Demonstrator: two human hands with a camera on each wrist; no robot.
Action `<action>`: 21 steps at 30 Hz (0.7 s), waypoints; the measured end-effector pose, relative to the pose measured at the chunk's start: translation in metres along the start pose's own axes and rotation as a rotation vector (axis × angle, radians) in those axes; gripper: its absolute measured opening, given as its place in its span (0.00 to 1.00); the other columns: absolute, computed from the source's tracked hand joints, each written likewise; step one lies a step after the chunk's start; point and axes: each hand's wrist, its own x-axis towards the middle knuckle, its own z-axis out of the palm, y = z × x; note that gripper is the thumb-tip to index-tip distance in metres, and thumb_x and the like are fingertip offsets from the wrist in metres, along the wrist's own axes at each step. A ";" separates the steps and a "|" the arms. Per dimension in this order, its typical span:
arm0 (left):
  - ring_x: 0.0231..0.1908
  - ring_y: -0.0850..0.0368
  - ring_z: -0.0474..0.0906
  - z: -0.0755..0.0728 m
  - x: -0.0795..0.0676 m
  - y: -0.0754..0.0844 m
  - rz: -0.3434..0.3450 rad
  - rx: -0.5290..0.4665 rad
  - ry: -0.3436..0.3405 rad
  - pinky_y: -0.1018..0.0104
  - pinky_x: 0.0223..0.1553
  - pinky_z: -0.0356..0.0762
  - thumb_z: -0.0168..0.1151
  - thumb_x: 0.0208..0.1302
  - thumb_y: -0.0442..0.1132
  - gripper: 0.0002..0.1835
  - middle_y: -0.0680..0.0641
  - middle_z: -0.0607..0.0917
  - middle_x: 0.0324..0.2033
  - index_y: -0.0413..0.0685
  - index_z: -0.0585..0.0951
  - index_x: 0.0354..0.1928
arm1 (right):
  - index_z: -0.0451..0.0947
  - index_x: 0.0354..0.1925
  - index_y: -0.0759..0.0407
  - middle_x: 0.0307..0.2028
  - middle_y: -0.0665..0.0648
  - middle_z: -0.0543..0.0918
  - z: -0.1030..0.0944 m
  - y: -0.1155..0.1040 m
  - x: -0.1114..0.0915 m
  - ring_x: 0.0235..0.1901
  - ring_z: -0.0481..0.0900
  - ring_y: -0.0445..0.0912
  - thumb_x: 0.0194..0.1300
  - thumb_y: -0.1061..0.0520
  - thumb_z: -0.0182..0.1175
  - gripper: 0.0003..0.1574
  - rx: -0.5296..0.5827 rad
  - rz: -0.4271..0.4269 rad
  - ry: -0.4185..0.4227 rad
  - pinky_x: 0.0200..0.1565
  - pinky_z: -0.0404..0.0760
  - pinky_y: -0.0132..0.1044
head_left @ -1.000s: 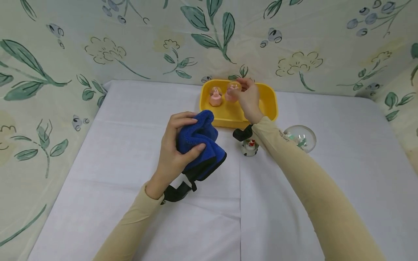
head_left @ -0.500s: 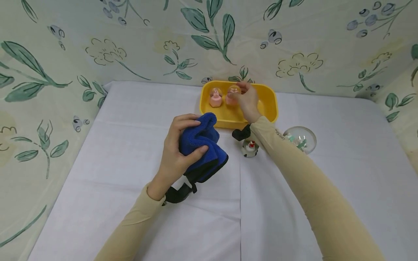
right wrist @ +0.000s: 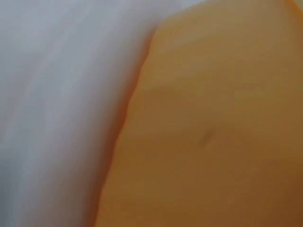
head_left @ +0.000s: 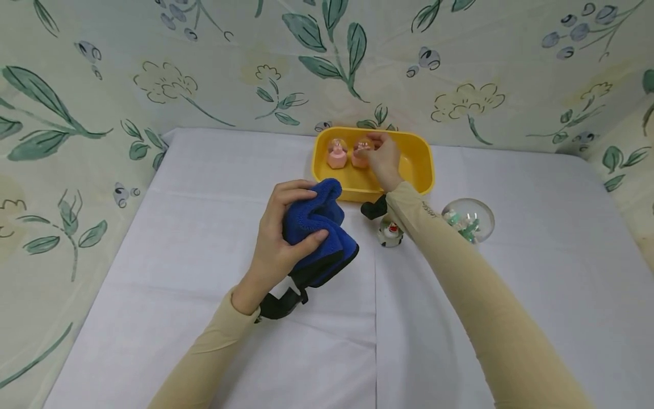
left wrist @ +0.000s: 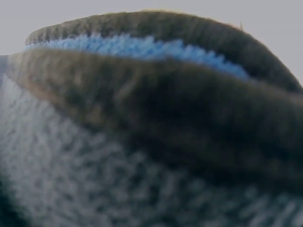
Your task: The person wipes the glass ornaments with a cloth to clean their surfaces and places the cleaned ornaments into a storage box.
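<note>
In the head view, my left hand grips a bunched blue towel with a black edge, held over the white table. The towel's fuzzy folds fill the left wrist view, very close and blurred. My right hand reaches into a yellow tray and pinches a small pink snow globe with a clear dome. Beside it, on the left of the tray, stands a similar pink snow globe. The right wrist view has only the tray's yellow wall, blurred, and some white cloth.
Below the right wrist stands a small white snow globe with a red figure, partly covered by the wrist strap and sleeve. A larger clear globe with teal and white bits lies right of the forearm. Flower-printed cloth hangs behind the table.
My right hand has lowered the pink snow globe a little toward the tray floor, shifting slightly left. The left hand with the towel has drifted slightly right and nearer.
</note>
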 end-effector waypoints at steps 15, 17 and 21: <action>0.58 0.48 0.67 0.002 0.001 0.002 -0.017 -0.001 -0.011 0.51 0.59 0.67 0.60 0.62 0.58 0.31 0.39 0.71 0.56 0.38 0.70 0.53 | 0.64 0.67 0.58 0.62 0.56 0.70 -0.010 -0.006 -0.005 0.59 0.67 0.47 0.64 0.61 0.62 0.35 -0.040 0.007 -0.041 0.59 0.66 0.29; 0.58 0.48 0.67 0.002 0.001 0.002 -0.017 0.006 -0.006 0.51 0.59 0.66 0.60 0.62 0.59 0.31 0.39 0.71 0.56 0.38 0.70 0.53 | 0.63 0.67 0.59 0.63 0.56 0.69 -0.013 -0.009 -0.009 0.60 0.66 0.47 0.65 0.62 0.61 0.35 0.027 -0.006 -0.041 0.60 0.65 0.28; 0.59 0.48 0.67 0.003 0.001 0.002 -0.018 0.009 -0.010 0.51 0.60 0.66 0.60 0.62 0.58 0.31 0.38 0.71 0.56 0.38 0.70 0.53 | 0.62 0.66 0.63 0.64 0.59 0.68 -0.021 -0.015 -0.021 0.61 0.66 0.50 0.65 0.65 0.60 0.34 0.192 -0.080 -0.049 0.59 0.66 0.28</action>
